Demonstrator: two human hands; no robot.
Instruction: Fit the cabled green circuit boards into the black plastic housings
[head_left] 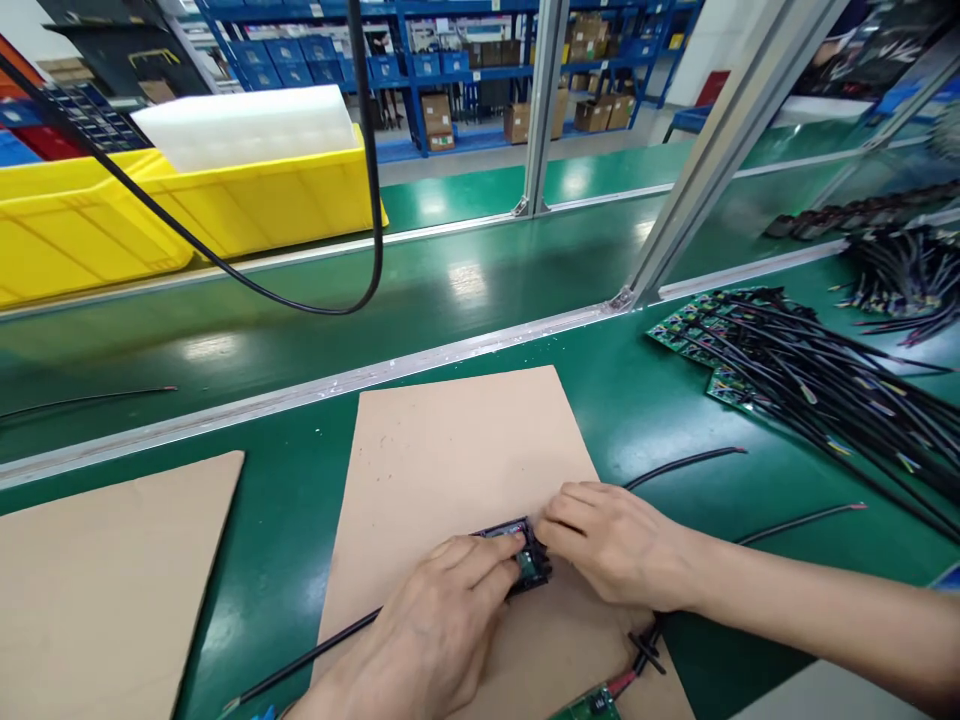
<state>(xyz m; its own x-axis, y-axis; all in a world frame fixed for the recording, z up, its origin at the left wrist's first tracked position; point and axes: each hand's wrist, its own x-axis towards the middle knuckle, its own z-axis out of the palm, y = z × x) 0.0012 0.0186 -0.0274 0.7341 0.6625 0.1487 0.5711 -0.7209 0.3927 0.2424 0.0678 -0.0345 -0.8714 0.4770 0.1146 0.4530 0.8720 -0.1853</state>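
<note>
A small black case [534,568] with a green circuit board inside lies on a brown cardboard sheet [457,440]. My left hand [442,610] is closed over its left side, fingertips pressing on the board and case. My right hand [600,535] has its fingers curled together at the case's right end; what they pinch is hidden. A black cable [326,652] comes out from under my left hand toward the lower left. Below the right hand, a second green circuit board [589,706] with a red and black lead [643,655] lies partly out of frame.
Several circuit boards with black cables [810,370] are piled at the right. Two loose cable ends [686,462] stick out beyond my right hand. Another cardboard sheet [112,590] lies left. Behind stand metal posts [541,110], yellow bins [277,205] and a hanging black cable [373,180].
</note>
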